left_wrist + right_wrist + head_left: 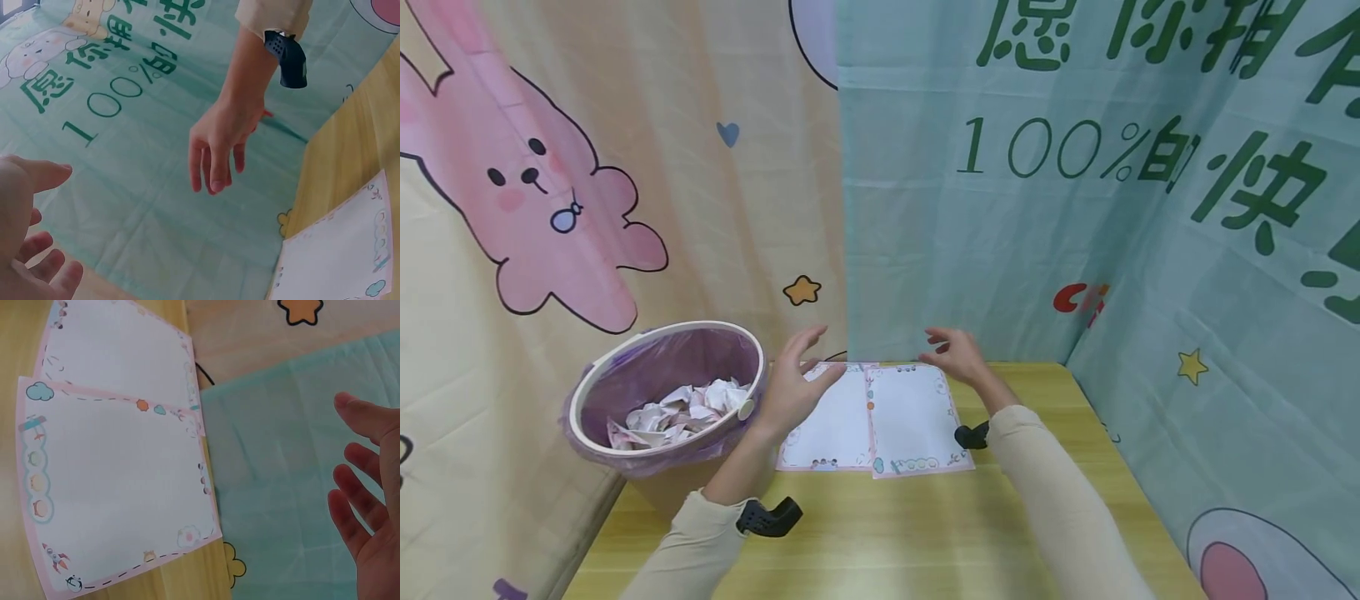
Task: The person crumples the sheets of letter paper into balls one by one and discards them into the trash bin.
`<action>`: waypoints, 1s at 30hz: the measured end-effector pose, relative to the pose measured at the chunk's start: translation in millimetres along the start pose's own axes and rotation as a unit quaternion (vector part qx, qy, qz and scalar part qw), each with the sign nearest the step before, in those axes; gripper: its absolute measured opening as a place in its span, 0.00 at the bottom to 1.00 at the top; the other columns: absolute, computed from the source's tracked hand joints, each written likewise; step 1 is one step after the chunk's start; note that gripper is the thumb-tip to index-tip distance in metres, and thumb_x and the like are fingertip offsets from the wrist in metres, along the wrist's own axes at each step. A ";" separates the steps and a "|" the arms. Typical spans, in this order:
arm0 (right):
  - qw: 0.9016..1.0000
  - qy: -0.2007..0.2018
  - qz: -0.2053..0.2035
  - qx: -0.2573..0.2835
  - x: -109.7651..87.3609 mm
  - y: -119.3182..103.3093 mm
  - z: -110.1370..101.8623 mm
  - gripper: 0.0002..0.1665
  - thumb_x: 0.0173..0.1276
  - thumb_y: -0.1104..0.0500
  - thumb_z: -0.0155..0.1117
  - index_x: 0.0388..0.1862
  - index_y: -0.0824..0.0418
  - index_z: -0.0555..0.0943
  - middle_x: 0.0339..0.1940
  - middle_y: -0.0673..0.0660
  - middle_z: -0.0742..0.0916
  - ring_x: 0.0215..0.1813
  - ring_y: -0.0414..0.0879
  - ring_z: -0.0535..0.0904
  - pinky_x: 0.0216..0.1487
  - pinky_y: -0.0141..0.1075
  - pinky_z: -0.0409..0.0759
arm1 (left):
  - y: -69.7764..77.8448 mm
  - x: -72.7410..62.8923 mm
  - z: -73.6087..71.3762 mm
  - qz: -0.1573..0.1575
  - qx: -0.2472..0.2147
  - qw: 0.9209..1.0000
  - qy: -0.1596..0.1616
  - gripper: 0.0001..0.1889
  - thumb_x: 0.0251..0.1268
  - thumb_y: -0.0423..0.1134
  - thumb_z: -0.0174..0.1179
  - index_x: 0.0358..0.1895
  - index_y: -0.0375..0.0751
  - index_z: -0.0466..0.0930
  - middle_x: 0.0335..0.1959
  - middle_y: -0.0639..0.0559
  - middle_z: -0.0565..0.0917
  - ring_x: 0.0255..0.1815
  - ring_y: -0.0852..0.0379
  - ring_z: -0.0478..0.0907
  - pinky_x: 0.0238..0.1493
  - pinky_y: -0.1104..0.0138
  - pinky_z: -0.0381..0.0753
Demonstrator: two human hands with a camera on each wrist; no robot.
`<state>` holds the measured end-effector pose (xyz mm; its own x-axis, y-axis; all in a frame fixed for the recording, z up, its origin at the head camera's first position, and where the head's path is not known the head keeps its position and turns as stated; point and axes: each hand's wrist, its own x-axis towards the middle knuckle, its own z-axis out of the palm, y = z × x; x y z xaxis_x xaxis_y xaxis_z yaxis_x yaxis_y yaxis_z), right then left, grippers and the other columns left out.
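Observation:
Two white sheets of paper with pink, cartoon-decorated borders lie side by side on the table, the right sheet (pixel 913 421) overlapping the edge of the left sheet (pixel 838 429). Above the left one hovers my left hand (pixel 793 387), its fingers spread and loosely bent, holding nothing. Over the far end of the right sheet my right hand (pixel 958 357) hangs in the air, fingers relaxed and bare. In the right wrist view both sheets are seen flat, the nearer sheet (pixel 125 487) on top. The left wrist view shows the right hand (pixel 219 144) with its fingers drooping.
A bin (pixel 662 329) with a white rim and purple liner stands at the table's left, crumpled paper (pixel 677 412) inside. Printed curtains (pixel 955 250) hang behind and at the sides of the wooden table (pixel 880 533). Black wrist cameras (pixel 770 517) sit on both forearms.

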<state>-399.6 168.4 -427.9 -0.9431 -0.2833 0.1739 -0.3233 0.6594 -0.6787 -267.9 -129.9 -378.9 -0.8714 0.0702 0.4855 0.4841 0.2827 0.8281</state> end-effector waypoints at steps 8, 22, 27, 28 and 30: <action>0.999 -0.001 0.035 0.019 -6.4 21.4 5.1 0.37 0.73 0.56 0.71 0.76 0.62 0.71 0.64 0.66 0.81 0.61 0.61 0.78 0.60 0.52 0.81 | -30.1 -12.5 20.8 -0.044 -0.021 0.999 -0.006 0.34 0.64 0.31 0.72 0.73 0.34 0.70 0.71 0.38 0.71 0.72 0.38 0.67 0.68 0.46 0.73; 0.997 0.015 0.071 0.041 -16.6 47.5 19.1 0.37 0.72 0.55 0.72 0.76 0.63 0.72 0.64 0.65 0.82 0.61 0.61 0.78 0.59 0.52 0.81 | -82.5 -37.1 43.1 -0.079 -0.036 0.996 0.007 0.34 0.61 0.27 0.73 0.71 0.32 0.72 0.70 0.35 0.73 0.71 0.33 0.67 0.67 0.44 0.73; 0.996 0.021 0.077 0.045 -19.2 57.6 28.1 0.38 0.71 0.55 0.73 0.76 0.64 0.72 0.64 0.65 0.82 0.61 0.61 0.78 0.58 0.51 0.81 | -99.5 -44.9 53.4 -0.079 -0.038 0.996 -0.002 0.34 0.61 0.27 0.73 0.71 0.31 0.71 0.70 0.35 0.72 0.71 0.33 0.67 0.65 0.43 0.74; 0.996 0.022 0.079 0.045 -19.9 59.8 29.7 0.38 0.71 0.55 0.73 0.76 0.63 0.72 0.64 0.65 0.82 0.61 0.61 0.78 0.58 0.51 0.81 | -102.7 -46.5 55.2 -0.080 -0.039 0.996 -0.005 0.34 0.60 0.27 0.74 0.70 0.32 0.72 0.69 0.36 0.73 0.71 0.33 0.68 0.65 0.44 0.74; 0.996 0.025 0.076 0.046 -21.8 64.2 32.5 0.37 0.71 0.56 0.73 0.75 0.65 0.72 0.63 0.66 0.82 0.60 0.62 0.78 0.57 0.52 0.82 | -109.3 -49.7 59.2 -0.083 -0.037 0.996 -0.015 0.34 0.60 0.28 0.74 0.70 0.33 0.72 0.70 0.37 0.73 0.71 0.34 0.68 0.65 0.46 0.75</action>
<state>-397.2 194.3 -498.5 -0.9839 -0.1488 0.0990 -0.1711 0.6245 -0.7621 -282.2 -107.6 -510.1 -0.9415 0.0567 0.3323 0.3364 0.2216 0.9153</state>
